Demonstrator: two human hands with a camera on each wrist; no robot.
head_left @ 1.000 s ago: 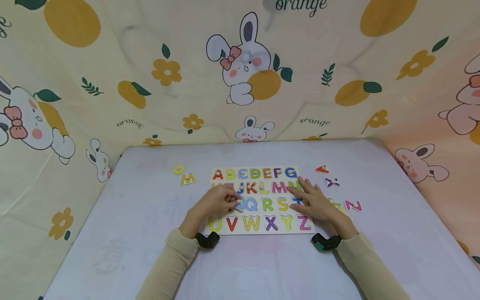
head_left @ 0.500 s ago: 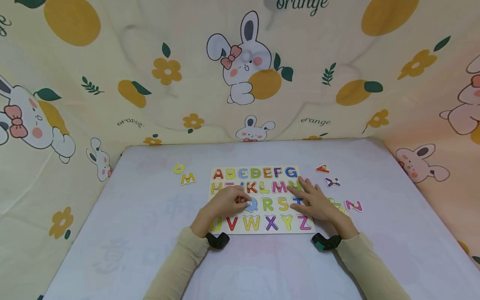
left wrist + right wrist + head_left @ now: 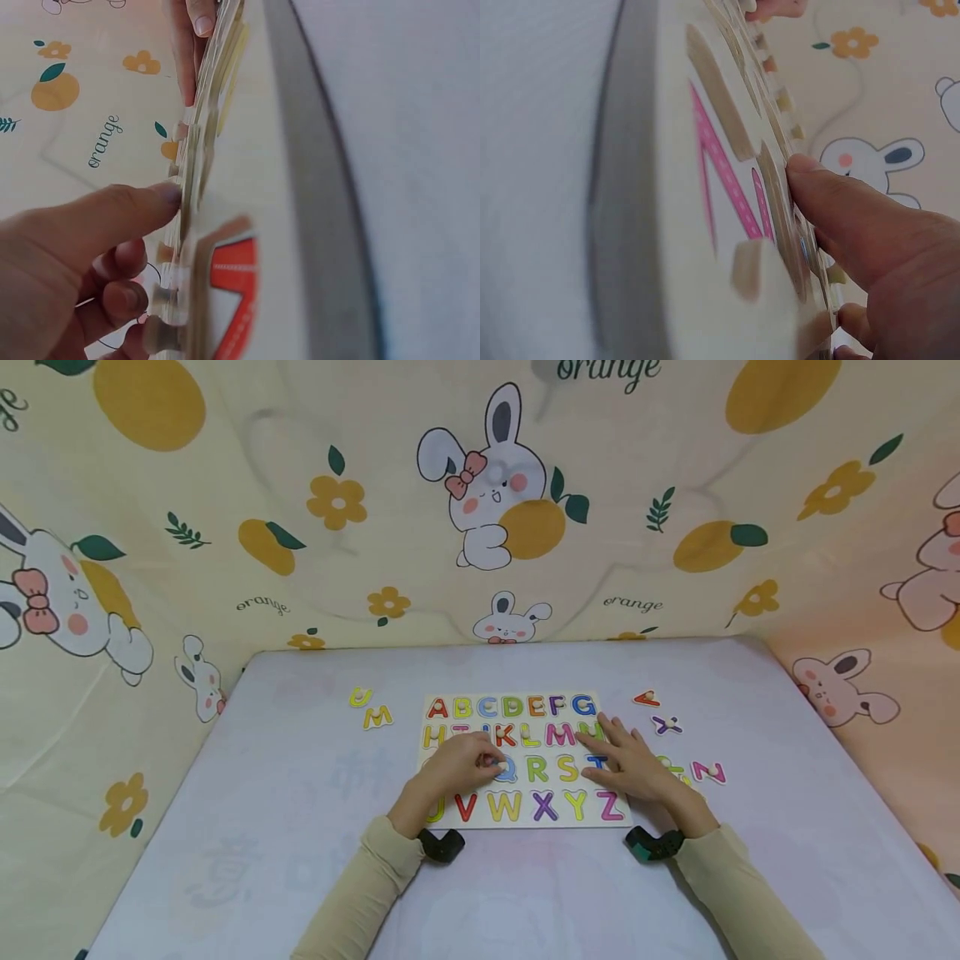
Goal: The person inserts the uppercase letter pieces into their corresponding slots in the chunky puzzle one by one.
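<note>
A white alphabet puzzle board point(image 3: 480, 817) lies on the table, printed with rows of coloured letters. My left hand point(image 3: 463, 763) pinches the small knob of the blue letter Q piece point(image 3: 508, 770), which sits at the printed Q. In the left wrist view, the thumb point(image 3: 142, 206) and fingertips are close against the board's face, beside several knobs. My right hand point(image 3: 633, 764) rests spread on the board's right side, fingers straight, partly covering the N and T. The right wrist view shows its thumb point(image 3: 847, 199) along the board near the pink Z slot point(image 3: 724, 161).
Loose letter pieces lie at the left: a yellow U point(image 3: 361, 697) and a yellow M-like one point(image 3: 377, 717). At the right are a red A-like piece point(image 3: 647, 698), a purple X point(image 3: 667, 725), a pink N-like piece point(image 3: 708, 772) and a yellow-green piece point(image 3: 681, 770) near my right wrist.
My left hand has moved right with the blue Q piece, bringing it onto the printed Q. The right hand has stayed in place on the board.
</note>
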